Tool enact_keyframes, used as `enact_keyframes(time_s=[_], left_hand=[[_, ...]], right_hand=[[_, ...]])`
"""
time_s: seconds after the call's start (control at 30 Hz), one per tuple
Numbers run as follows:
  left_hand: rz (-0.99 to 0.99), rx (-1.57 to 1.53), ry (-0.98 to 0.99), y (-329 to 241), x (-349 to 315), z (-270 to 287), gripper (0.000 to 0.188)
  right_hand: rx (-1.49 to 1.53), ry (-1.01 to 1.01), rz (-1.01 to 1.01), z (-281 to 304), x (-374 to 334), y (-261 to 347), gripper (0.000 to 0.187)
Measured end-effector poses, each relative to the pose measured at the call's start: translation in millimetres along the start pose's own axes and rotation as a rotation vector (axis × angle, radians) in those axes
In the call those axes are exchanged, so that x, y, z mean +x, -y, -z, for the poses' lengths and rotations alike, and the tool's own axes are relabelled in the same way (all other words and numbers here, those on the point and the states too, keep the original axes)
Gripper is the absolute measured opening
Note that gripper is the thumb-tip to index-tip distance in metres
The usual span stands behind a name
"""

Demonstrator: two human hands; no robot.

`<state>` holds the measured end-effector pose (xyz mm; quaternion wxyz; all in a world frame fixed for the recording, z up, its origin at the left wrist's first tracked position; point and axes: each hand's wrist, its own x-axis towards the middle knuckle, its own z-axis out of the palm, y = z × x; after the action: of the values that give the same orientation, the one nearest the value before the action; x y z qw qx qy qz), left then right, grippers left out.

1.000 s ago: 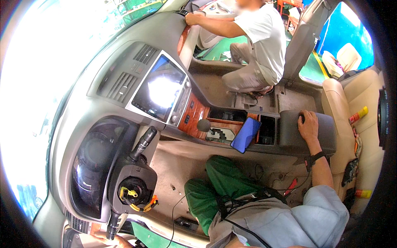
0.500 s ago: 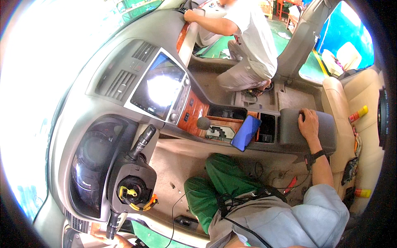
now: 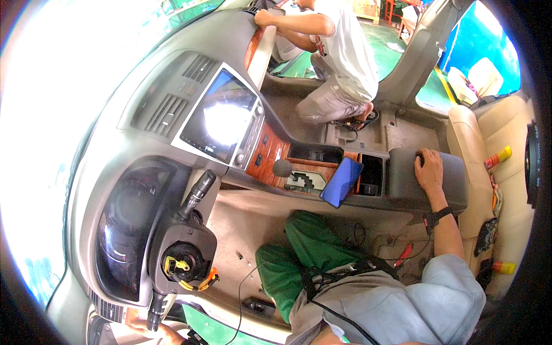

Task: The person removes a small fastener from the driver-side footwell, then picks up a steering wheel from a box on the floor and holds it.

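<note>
My right hand point(image 3: 430, 171) rests on the grey centre armrest point(image 3: 402, 178), its fingers laid over the top and nothing visible in them. A dark band circles that wrist. My left hand point(image 3: 150, 328) is low at the left, beside the outer end of the dashboard and an air vent point(image 3: 109, 307); its fingers are mostly hidden. Just above it hangs a black column stalk point(image 3: 155, 313). The steering column point(image 3: 187, 259) carries no wheel, so its black centre with yellow connector and wires shows. A blue phone point(image 3: 341, 183) lies tilted across the console beside the gear lever point(image 3: 282, 168).
Across the cabin a co-worker point(image 3: 351, 63) crouches at the far end of the dashboard point(image 3: 230, 37), hands on it. A large screen point(image 3: 215, 118) reflects glare. Loose wires and a red-handled tool point(image 3: 404, 255) lie beside me. Yellow-and-red cans point(image 3: 498, 157) rest on the beige rear seat point(image 3: 506, 126).
The co-worker has shifted slightly left toward the dashboard, and a second arm now shows reaching there. My hands keep about the same places.
</note>
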<state>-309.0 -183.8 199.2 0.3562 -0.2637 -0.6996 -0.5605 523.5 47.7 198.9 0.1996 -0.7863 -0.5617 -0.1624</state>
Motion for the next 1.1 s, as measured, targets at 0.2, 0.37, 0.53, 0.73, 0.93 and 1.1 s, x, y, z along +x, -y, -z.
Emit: enact_keyframes(time_s=[0.2, 0.37, 0.53, 0.73, 0.93, 1.1], left_hand=[[-0.009, 0.011, -0.004, -2, -1, -2, 0.046], [-0.01, 0.026, -0.017, 11, 2, 1, 0.047], [0.027, 0.029, -0.019, 5, -1, 2, 0.047], [-0.009, -0.025, 0.018, -16, -5, -2, 0.045], [-0.004, 0.014, 0.007, -1, -4, 5, 0.044], [-0.009, 0.047, 0.016, 4, -1, 5, 0.043]], right_hand=[[-0.009, 0.015, -0.005, 0, 0, -2, 0.017], [-0.001, 0.022, -0.001, -1, 1, -1, 0.017], [0.007, 0.009, -0.013, 3, 1, 2, 0.017], [0.0, 0.016, -0.023, 0, 0, -1, 0.017], [0.001, 0.008, -0.008, 0, 0, -1, 0.02], [0.015, 0.011, -0.011, 0, 1, -1, 0.019]])
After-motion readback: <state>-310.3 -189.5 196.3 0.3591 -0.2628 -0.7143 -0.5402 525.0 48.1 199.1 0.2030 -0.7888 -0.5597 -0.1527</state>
